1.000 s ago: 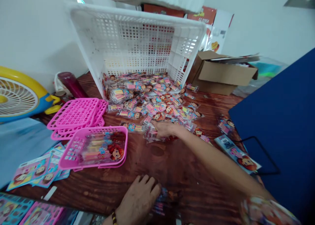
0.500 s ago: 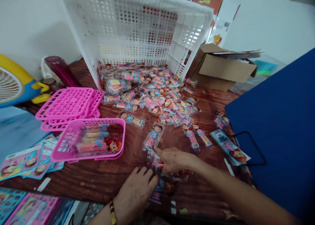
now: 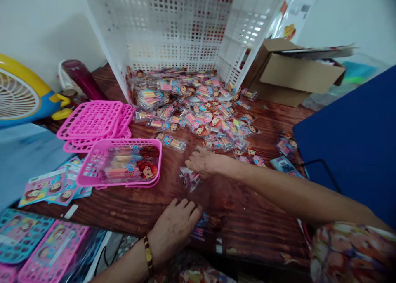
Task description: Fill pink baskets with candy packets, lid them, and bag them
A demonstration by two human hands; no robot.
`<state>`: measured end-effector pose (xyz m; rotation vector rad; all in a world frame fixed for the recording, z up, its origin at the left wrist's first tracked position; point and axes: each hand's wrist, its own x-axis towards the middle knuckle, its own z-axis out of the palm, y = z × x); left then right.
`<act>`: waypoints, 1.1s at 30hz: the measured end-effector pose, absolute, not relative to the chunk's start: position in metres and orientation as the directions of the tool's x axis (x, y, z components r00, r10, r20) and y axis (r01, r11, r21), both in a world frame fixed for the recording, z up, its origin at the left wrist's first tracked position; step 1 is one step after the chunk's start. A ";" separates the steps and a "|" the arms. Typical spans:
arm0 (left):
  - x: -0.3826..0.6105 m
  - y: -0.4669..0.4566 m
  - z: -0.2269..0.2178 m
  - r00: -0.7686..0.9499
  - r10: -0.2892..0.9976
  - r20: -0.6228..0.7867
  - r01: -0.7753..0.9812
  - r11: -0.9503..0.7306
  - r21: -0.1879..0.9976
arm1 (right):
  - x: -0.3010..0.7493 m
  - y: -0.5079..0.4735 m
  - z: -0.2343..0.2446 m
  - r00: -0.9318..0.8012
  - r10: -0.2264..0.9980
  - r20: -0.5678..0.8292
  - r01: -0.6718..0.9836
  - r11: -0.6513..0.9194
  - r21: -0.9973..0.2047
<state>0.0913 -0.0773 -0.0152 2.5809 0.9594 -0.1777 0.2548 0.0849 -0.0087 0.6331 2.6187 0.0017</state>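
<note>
Hands apart — left hand (image 3: pixel 176 225) palm-down, right hand (image 3: pixel 202 163) at a clear packet (image 3: pixel 189 180) above the surface (image 3: pixel 253 217); from here, I cannot tell either grip. Pinch one edge — keep level.

Honestly can't make out a single word here. The bagged packs in the pink basket (image 3: pixel 81 178) left of centre have chunky blue and pink lettering, too blurry to read. Same for the cards (image 3: pixel 43 189) at left. Barcode on one loose pack (image 3: pixel 177 143) mid-frame, digits unreadable.
</note>
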 end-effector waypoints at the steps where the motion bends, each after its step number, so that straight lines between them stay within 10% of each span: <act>1: 0.092 -0.077 -0.014 0.759 0.602 -0.246 0.650 -0.695 0.306 | 0.257 0.083 -0.010 -0.817 0.433 -0.380 0.423 0.899 0.114; 7: 0.094 -0.075 -0.012 0.766 0.595 -0.244 0.643 -0.716 0.272 | 0.280 0.061 0.006 -0.768 0.560 -0.310 0.584 0.811 0.017; 15: 0.107 -0.076 -0.012 0.757 0.636 -0.148 0.653 -0.729 0.206 | 0.255 0.011 0.018 -0.238 0.876 -0.420 0.971 0.204 -0.125; 29: 0.102 -0.089 -0.011 0.739 0.672 -0.055 0.671 -0.725 0.158 | 0.282 0.009 0.017 -0.513 0.749 -0.420 0.794 0.227 -0.564; 33: 0.098 -0.097 -0.019 0.686 0.726 0.041 0.710 -0.681 0.178 | 0.280 -0.004 0.012 -0.455 0.821 -0.344 0.851 0.287 -0.439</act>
